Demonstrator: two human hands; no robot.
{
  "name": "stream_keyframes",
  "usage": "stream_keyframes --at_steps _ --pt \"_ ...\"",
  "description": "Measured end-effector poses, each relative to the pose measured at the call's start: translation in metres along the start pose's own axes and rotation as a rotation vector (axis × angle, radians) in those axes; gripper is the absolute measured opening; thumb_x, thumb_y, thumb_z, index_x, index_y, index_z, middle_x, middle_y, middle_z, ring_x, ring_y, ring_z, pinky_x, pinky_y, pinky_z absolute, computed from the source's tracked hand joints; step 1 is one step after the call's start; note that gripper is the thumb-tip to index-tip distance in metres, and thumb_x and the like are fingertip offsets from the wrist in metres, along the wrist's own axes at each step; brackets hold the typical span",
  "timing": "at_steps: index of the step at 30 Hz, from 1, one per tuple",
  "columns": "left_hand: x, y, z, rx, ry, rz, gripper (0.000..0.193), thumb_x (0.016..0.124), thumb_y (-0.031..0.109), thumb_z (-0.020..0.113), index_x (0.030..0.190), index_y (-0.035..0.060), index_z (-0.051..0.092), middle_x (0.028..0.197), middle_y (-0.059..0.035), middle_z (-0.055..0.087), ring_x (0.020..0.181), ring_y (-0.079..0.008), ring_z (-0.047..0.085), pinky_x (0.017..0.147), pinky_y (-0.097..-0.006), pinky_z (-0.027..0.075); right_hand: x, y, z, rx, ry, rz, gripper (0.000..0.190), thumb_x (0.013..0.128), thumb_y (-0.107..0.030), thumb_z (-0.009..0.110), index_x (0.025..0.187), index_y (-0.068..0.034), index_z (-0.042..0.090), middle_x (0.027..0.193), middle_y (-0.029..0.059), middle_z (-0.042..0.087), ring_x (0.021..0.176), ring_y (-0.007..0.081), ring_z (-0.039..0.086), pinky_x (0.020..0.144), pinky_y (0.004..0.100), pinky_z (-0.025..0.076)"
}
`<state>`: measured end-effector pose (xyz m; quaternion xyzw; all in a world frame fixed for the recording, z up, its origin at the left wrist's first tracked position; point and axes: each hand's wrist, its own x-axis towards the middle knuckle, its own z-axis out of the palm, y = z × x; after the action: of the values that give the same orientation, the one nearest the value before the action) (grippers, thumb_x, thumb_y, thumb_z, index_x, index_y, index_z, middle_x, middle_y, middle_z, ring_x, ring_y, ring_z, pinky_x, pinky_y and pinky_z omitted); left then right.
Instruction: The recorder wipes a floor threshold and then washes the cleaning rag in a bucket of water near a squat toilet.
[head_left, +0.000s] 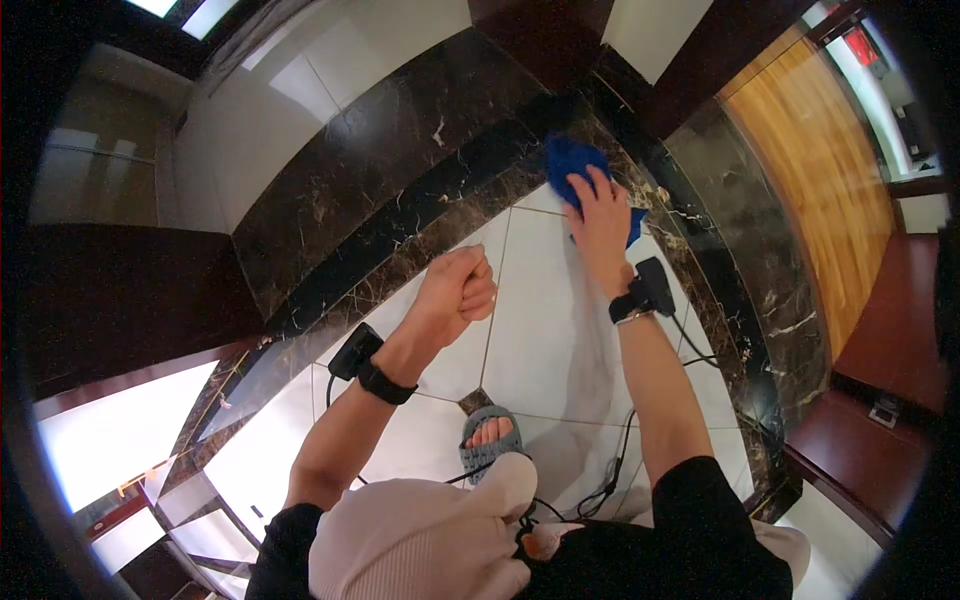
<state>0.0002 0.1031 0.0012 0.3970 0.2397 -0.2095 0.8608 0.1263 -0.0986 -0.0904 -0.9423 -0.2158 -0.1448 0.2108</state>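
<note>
My right hand (600, 217) presses on a crumpled blue cloth (574, 166) at the corner where the white floor tiles meet the dark marble border. The palm side is hidden, so how firmly the fingers hold the cloth does not show. My left hand (461, 289) is a closed fist above the white floor tile (536, 322), left of the cloth and apart from it; nothing shows inside it. Both wrists wear black straps with small black boxes and cables.
Dark marble skirting (375, 150) curves along the left and top. A wooden floor (795, 165) lies beyond the marble at right, near a dark red wooden piece (862, 442). A foot in a grey slipper (491, 435) stands below my hands, with black cables (615, 472) nearby.
</note>
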Motion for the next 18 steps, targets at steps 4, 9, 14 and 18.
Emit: stream_keyframes --at_steps 4,9,14,18 --pt "0.000 0.001 -0.015 -0.001 0.019 0.004 0.037 0.096 0.029 0.042 0.064 0.0129 0.035 0.051 0.0055 0.025 0.043 -0.0057 0.022 0.038 -0.0221 0.018 0.039 0.019 0.013 -0.242 -0.002 0.011 0.047 0.074 -0.022 0.066 0.119 -0.014 0.054 0.128 0.0087 0.048 0.101 0.0345 0.048 0.081 0.0430 0.047" --pt "0.000 0.004 -0.029 -0.031 0.025 -0.015 0.037 0.097 0.028 0.043 0.064 0.0128 0.036 0.051 0.0055 0.025 0.043 -0.0055 0.023 0.038 -0.0220 0.019 0.086 0.032 0.034 -0.367 -0.057 0.062 0.051 0.075 -0.026 0.067 0.121 -0.012 0.053 0.132 0.0086 0.046 0.101 0.0341 0.049 0.076 0.0428 0.051" --pt "0.007 0.004 -0.034 -0.124 0.066 -0.045 0.033 0.096 0.021 0.044 0.065 0.0108 0.037 0.052 0.0044 0.027 0.043 -0.0053 0.023 0.039 -0.0218 0.017 0.124 0.052 0.052 -0.457 -0.035 0.091 0.054 0.076 -0.027 0.066 0.124 -0.010 0.050 0.135 0.0089 0.044 0.101 0.0352 0.051 0.075 0.0428 0.052" --pt "0.009 -0.001 -0.055 -0.180 0.008 -0.037 0.030 0.095 0.026 0.047 0.070 0.0112 0.042 0.053 0.0046 0.027 0.043 -0.0068 0.024 0.038 -0.0226 0.022 0.149 0.040 0.049 -0.540 -0.203 0.151 0.053 0.079 -0.030 0.062 0.125 -0.007 0.049 0.134 0.0106 0.044 0.103 0.0388 0.051 0.076 0.0446 0.052"
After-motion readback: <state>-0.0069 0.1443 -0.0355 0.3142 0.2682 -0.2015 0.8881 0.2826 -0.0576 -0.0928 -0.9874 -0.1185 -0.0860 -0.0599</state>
